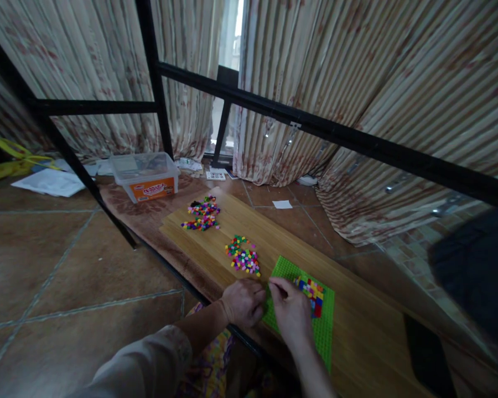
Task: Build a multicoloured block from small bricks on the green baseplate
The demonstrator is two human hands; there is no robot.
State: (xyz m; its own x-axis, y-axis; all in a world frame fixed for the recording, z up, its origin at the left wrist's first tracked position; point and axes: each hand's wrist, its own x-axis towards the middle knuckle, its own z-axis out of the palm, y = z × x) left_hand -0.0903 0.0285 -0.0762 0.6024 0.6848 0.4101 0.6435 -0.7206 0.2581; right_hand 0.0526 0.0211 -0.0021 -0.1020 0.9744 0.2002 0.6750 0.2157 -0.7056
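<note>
My left hand (244, 302) is closed, its fingers curled at the left edge of a green studded baseplate (326, 331). Over that plate, my right hand (291, 313) has thumb and forefinger pinched together. Whatever either hand may hold is hidden or too small to make out. A block of small coloured bricks (315, 293) in red, yellow, blue and white is fixed on the plate, partly covered by my right hand. Just beyond my hands lies a loose pile of mixed bricks (244, 255). Farther off is another pile of bricks (202, 213), in two clumps.
The wooden board (365, 315) bears plate and piles, with a dark flat object (428, 351) at its right end. A clear plastic box (145, 174) stands on the brown cloth (120, 202). Black metal bars (323, 130) cross in front of the curtains (290, 66). Papers (50, 182) lie on the tiles.
</note>
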